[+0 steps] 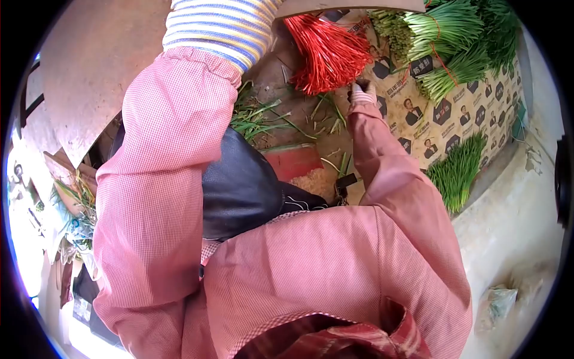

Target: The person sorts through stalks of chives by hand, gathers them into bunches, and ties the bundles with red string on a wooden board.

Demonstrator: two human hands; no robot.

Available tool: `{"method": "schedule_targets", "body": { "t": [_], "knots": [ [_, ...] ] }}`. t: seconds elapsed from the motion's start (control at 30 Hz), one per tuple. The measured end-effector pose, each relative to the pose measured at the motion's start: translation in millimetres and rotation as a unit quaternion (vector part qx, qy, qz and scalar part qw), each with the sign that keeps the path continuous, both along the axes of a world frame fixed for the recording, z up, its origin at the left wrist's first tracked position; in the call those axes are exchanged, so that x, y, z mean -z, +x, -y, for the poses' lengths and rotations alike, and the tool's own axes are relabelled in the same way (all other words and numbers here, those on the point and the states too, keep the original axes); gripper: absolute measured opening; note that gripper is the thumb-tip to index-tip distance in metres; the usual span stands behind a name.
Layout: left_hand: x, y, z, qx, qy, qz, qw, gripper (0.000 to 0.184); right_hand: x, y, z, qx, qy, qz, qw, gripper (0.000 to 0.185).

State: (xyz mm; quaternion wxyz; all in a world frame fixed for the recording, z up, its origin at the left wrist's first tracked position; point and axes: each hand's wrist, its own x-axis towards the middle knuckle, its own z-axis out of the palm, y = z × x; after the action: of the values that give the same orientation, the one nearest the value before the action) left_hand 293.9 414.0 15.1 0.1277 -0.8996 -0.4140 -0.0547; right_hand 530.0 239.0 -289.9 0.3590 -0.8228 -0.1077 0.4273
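Observation:
My right hand [363,91], with a pale striped cuff at the wrist, is at the lower right edge of a bunch of shiny red ties [329,52]. Its small visible fingers are closed at the tips of the strands, pinching a red tie there. My left arm reaches up and out past the top edge in a blue, yellow and white striped cuff [218,30]; the left hand itself is out of view. Loose green stalks [257,119] lie on the floor below the red bunch.
Tied bundles of green stalks [445,30] lie on printed paper [427,125] at the upper right. Another green bunch [459,170] rests on the paper's lower edge. A brown board [89,66] stands at the left. A black bag-like shape [239,185] is near my lap.

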Motion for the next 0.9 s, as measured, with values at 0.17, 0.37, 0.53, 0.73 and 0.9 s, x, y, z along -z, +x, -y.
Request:
{"method": "schedule_targets", "body": {
  "t": [0.17,0.37,0.53,0.73,0.9],
  "knots": [
    [0.2,-3.0,3.7,-0.015,-0.022,0.017,1.000,0.076,4.9,8.3,0.8,-0.296,0.070,0.176,0.936,0.017],
    [5.0,0.6,-1.4,-0.040,-0.059,0.008,0.997,0.084,-2.8,23.4,-26.8,-0.386,-0.015,0.226,0.894,0.025],
    [-8.0,1.6,0.4,-0.042,-0.121,0.026,0.991,0.086,-108.9,1.6,-2.5,-0.296,0.056,0.178,0.937,0.019],
    [-23.4,1.6,6.3,-0.048,-0.157,0.006,0.986,0.084,-151.0,61.5,176.2,-0.481,-0.196,0.115,0.847,0.023],
    [-38.6,-38.0,2.5,-0.001,-0.410,0.350,0.842,0.063,-228.6,64.2,154.9,-0.562,-0.206,0.155,0.786,0.022]
  ]
}}
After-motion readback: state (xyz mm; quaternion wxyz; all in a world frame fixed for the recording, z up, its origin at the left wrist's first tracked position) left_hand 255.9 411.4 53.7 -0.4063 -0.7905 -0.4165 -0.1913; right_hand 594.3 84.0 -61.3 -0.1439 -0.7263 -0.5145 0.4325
